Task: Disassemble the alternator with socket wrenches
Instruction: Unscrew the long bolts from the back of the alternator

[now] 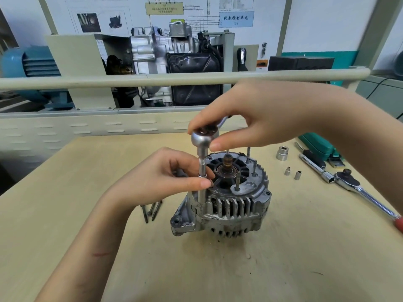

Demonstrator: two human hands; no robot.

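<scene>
Head view: ratchet (204,136) handle mostly hidden behind right hand (257,118).

Wooden workbench (283,258), perhaps classroom wall (322,22)

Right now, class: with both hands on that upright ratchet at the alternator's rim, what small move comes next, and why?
Probably swing the ratchet handle with the right hand while the left hand steadies the extension. It stands upright on the alternator rim, and three long bolts already lie on the table.
</scene>
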